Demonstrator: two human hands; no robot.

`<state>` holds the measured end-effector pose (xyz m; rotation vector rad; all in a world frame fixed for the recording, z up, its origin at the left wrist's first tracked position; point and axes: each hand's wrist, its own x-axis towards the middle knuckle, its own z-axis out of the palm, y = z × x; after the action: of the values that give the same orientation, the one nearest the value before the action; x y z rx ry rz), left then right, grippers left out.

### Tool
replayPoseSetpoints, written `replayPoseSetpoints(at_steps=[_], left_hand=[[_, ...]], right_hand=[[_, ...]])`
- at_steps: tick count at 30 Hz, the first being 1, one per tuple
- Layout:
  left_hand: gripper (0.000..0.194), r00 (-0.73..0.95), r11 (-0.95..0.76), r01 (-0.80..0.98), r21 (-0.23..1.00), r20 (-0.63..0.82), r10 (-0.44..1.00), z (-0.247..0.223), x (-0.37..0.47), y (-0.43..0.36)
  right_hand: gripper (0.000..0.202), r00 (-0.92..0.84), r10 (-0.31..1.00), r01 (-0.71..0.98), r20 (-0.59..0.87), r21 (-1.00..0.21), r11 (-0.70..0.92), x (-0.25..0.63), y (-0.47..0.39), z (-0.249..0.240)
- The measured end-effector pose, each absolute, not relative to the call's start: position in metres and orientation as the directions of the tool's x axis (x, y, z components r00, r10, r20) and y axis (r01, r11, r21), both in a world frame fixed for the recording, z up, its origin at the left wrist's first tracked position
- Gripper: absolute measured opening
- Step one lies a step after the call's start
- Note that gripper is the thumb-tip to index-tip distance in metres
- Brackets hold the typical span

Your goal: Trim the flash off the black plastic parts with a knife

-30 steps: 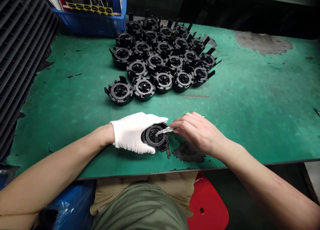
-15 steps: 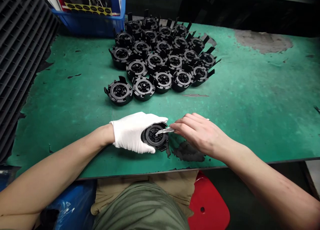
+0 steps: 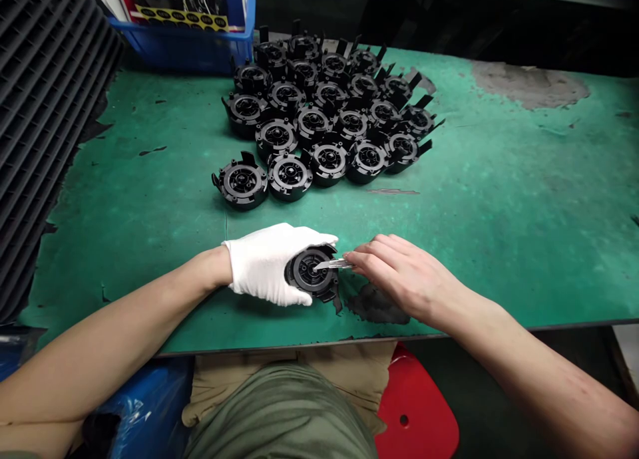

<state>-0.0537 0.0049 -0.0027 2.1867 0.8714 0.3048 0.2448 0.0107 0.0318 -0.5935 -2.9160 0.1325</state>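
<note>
My left hand (image 3: 269, 265), in a white glove, grips a round black plastic part (image 3: 312, 270) by its left side, over the near part of the green table. The part's ringed face points up. Bare and closed, my right hand (image 3: 394, 269) holds a slim metal blade tool (image 3: 333, 264) from the right. The tool's tip lies at the centre of the part's face. Beyond my hands, several similar black round parts (image 3: 290, 173) stand close together in rows.
A blue bin (image 3: 190, 50) with packaged items sits at the back left of the green table (image 3: 499, 213). Dark ribbed panels (image 3: 44, 113) rise along the left edge. A red stool (image 3: 419, 406) is below the front edge.
The view has shifted slightly, so the table items appear a little further right. My right hand sits slightly lower, with the blade tool still at the part's centre.
</note>
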Motion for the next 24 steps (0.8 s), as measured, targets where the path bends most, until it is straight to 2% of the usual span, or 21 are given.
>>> replayPoseSetpoints(at_steps=[24], left_hand=[[0.097, 0.739, -0.515, 0.456, 0.726, 0.014, 0.673, -0.008, -0.052, 0.004]], right_hand=[[0.026, -0.842, 0.503, 0.509, 0.197, -0.023, 0.861, 0.239, -0.035, 0.028]])
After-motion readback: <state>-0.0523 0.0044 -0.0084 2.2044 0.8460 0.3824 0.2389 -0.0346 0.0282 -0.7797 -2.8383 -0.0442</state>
